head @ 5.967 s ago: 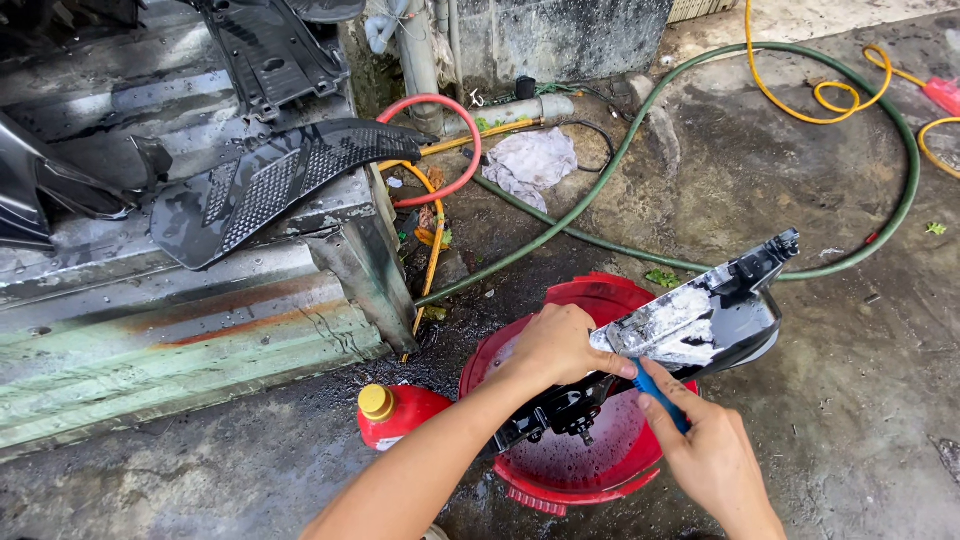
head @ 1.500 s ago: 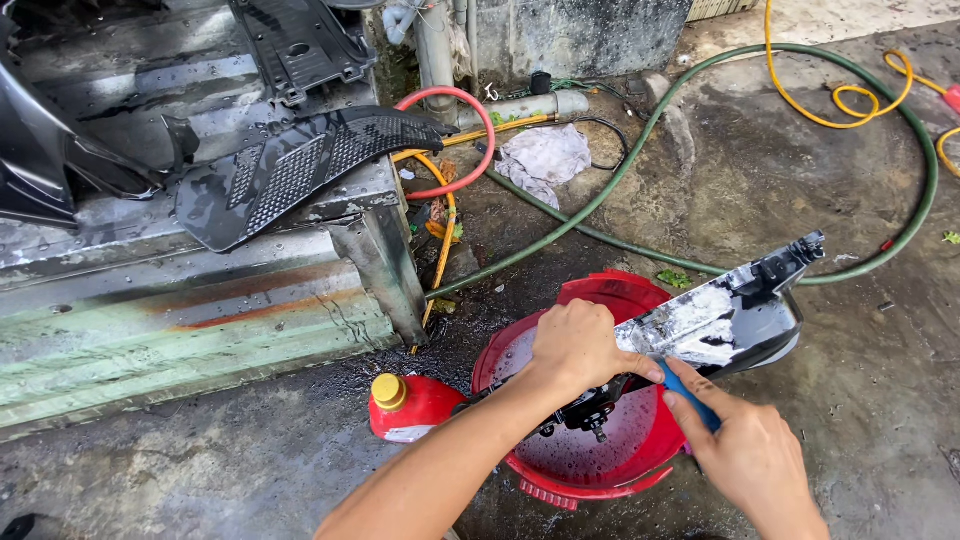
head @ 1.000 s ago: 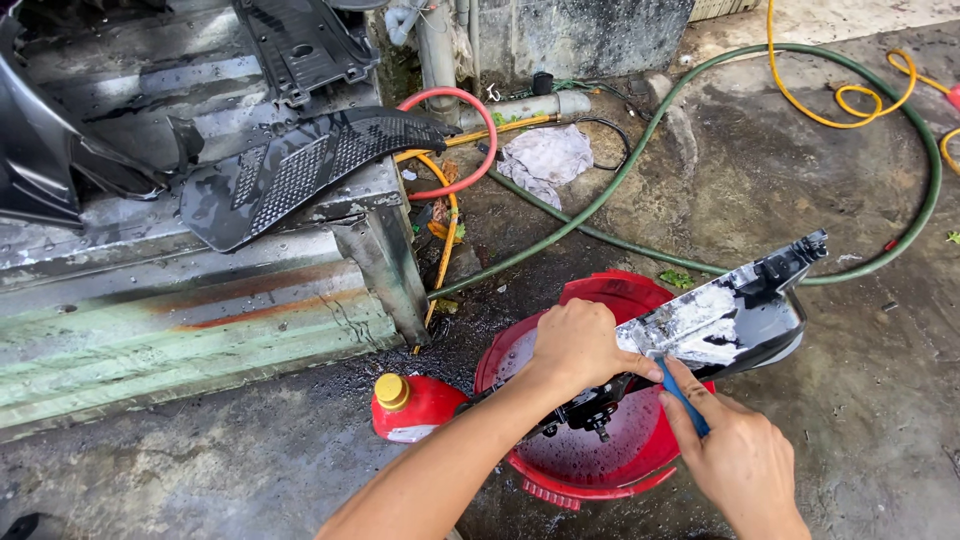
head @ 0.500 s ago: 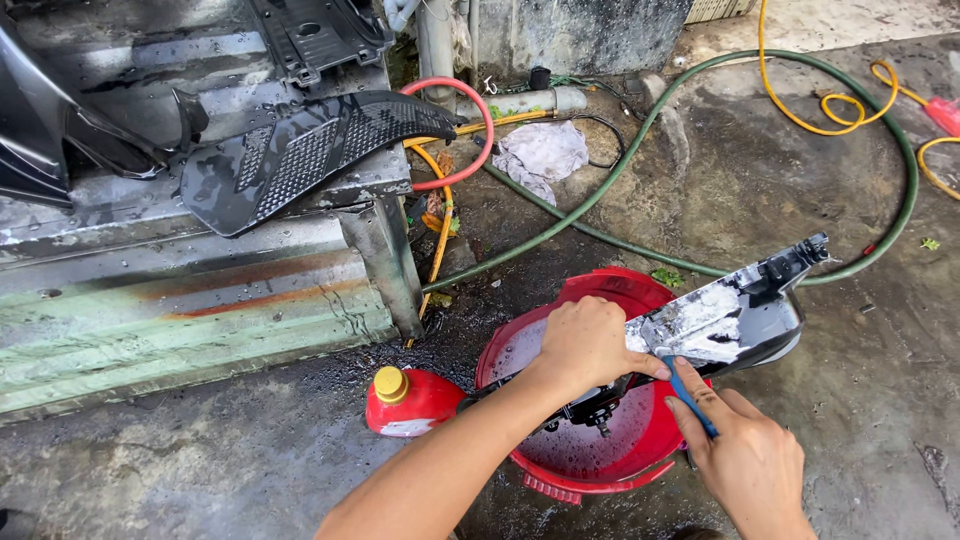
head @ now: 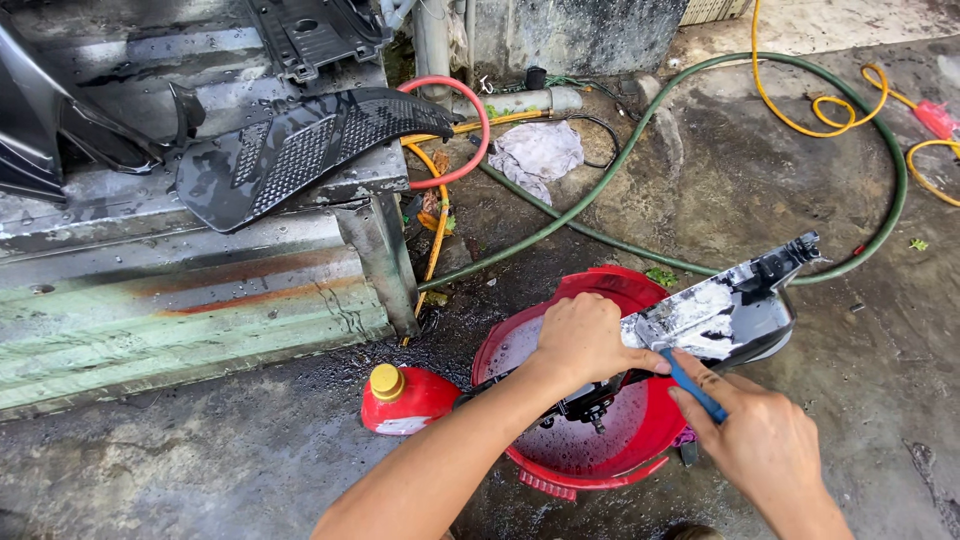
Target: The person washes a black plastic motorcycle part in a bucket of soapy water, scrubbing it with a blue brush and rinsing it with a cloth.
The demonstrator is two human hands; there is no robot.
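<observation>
Hoses cross the wet concrete: a green hose curves from the wall around to the right, a yellow hose coils near the top right, a red hose loops beside the metal bench; black plastic panels lie on that bench; a pale rag sits by the wall; a red jug with a yellow cap stands just left of the red basin. Over the basin hangs a black plastic part smeared with white foam; its long axis runs from lower left, above the soapy water, up to the right, where its narrow end points past the basin's rim. The left hand is clenched on the part's middle from above; the right hand grips a blue brush, whose tip touches the part's lower edge just right of the left hand.
</observation>
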